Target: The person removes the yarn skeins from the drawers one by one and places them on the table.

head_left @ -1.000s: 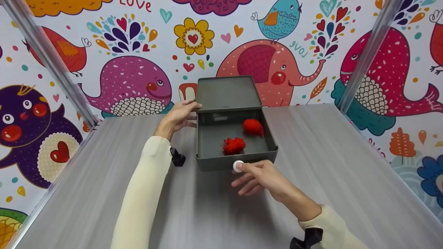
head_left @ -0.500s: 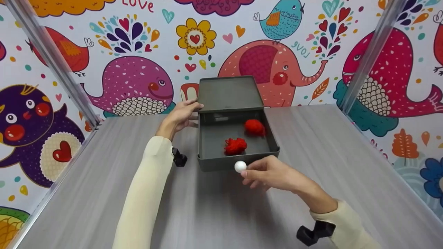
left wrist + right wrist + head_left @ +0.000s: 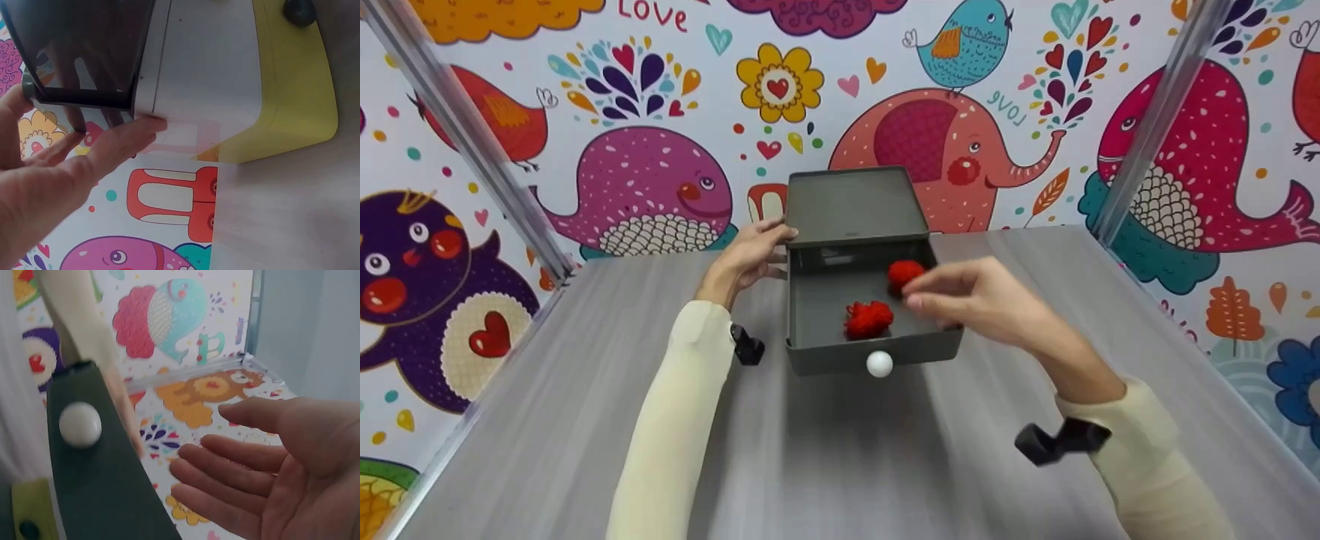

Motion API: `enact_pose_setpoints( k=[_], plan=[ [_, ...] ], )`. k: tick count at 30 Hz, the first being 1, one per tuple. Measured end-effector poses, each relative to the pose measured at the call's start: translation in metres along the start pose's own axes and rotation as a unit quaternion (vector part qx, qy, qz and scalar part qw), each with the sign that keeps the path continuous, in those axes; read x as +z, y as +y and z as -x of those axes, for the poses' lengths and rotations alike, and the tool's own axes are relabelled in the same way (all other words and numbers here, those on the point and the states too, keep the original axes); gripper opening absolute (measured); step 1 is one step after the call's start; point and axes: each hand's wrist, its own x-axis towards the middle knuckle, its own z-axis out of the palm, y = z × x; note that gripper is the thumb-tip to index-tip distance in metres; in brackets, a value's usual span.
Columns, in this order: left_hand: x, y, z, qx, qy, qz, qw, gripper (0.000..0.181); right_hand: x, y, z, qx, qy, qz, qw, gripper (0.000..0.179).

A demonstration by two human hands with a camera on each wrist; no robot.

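Note:
In the head view a grey-green drawer (image 3: 819,360) stands pulled out of a small cabinet (image 3: 855,202), with a round white knob (image 3: 880,364) on its front. Two red yarn balls lie in it: a looped one (image 3: 868,320) near the front, and another (image 3: 905,275) at the back right, partly covered by my right fingers. My left hand (image 3: 748,251) steadies the cabinet's left side, fingertips against the side and a digit at the top edge. Over the drawer's right wall, my right hand (image 3: 994,300) is raised; its fingers (image 3: 225,475) are loosely extended and hold nothing in the right wrist view.
Below the grey drawer the cabinet has white (image 3: 208,62) and yellow sections (image 3: 304,95), with a black knob (image 3: 300,11) on the yellow. It stands on a grey wood-grain table (image 3: 1035,270), near a patterned back wall (image 3: 660,172). Metal posts (image 3: 1147,112) mark the corners.
My right hand has let go of the white knob and moved up and right, over the drawer's right side. My left hand, the drawer and the red yarn balls keep their places.

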Motion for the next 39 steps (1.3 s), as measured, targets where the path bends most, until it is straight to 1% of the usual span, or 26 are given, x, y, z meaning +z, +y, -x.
enact_pose_setpoints(
  k=[3,5,7,9,12,22,26,30,33,36,39],
  plan=[
    [0.000,0.001,0.000,0.004,0.000,-0.001,1.0000,0.072,-0.001,0.002,-0.015,-0.010,0.043,0.058,0.9973,0.034],
    [-0.001,0.001,0.000,-0.004,0.000,-0.002,1.0000,0.072,-0.001,0.004,-0.025,-0.020,0.054,0.103,0.9930,0.036],
    [0.000,0.001,0.000,-0.008,0.001,-0.003,1.0000,0.072,0.000,0.008,-0.035,-0.032,0.055,0.139,0.9882,0.038],
    [0.001,0.002,0.000,-0.004,0.004,-0.002,1.0000,0.072,0.000,0.010,-0.042,-0.046,0.056,0.173,0.9822,0.041],
    [0.001,0.003,-0.001,0.003,0.006,-0.003,1.0000,0.072,-0.001,0.014,-0.051,-0.056,0.049,0.207,0.9756,0.044],
    [0.000,0.002,0.000,-0.002,0.008,-0.008,0.9999,0.072,-0.004,0.023,-0.068,-0.054,0.017,0.279,0.9586,0.052],
    [0.000,0.002,0.001,-0.002,0.010,-0.007,0.9999,0.072,-0.006,0.028,-0.074,-0.046,0.003,0.287,0.9568,0.055],
    [0.000,0.002,0.000,0.002,0.007,-0.010,0.9999,0.072,-0.007,0.033,-0.078,-0.049,-0.001,0.299,0.9531,0.054],
    [0.000,0.002,0.000,0.002,0.005,-0.011,0.9999,0.071,-0.006,0.034,-0.080,-0.050,-0.001,0.307,0.9504,0.053],
    [0.000,0.002,0.000,0.000,0.006,-0.012,0.9999,0.072,-0.004,0.033,-0.081,-0.042,-0.005,0.313,0.9489,0.053],
    [0.000,0.001,0.000,-0.002,0.005,-0.012,0.9999,0.073,-0.002,0.033,-0.082,-0.037,-0.012,0.324,0.9452,0.052]
  ],
)
